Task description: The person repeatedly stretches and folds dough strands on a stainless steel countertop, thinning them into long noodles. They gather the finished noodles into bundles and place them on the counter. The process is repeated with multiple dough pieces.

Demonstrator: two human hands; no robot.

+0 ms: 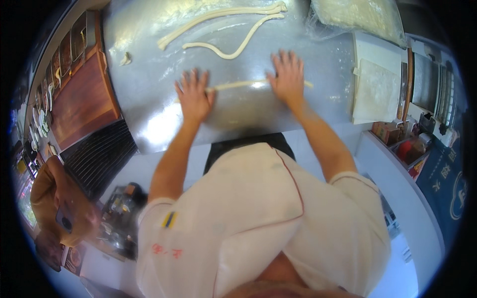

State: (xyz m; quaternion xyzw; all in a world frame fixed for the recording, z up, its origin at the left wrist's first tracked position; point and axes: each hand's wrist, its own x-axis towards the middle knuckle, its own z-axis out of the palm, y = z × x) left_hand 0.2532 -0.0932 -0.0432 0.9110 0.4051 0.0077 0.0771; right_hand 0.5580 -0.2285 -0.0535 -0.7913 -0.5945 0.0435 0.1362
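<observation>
Both of my palms press down on a thin dough strand [238, 85] that runs across the metal work surface [324, 100]. My left hand [195, 97] lies over its left part, fingers spread. Over its right part rests my right hand [288, 76], fingers also spread, and a short end of the strand shows beyond it. Farther off lies a curved dough strand [233, 56], and behind that several long strands [223, 15] lie side by side. A small scrap of dough [125, 58] sits at the left.
At the upper right is dough under plastic film [354, 15], with a white board [376, 91] below it. A reddish wooden board [82, 100] and metal trays [78, 35] of food stand left. A person [61, 201] holding a phone [65, 219] is at the lower left.
</observation>
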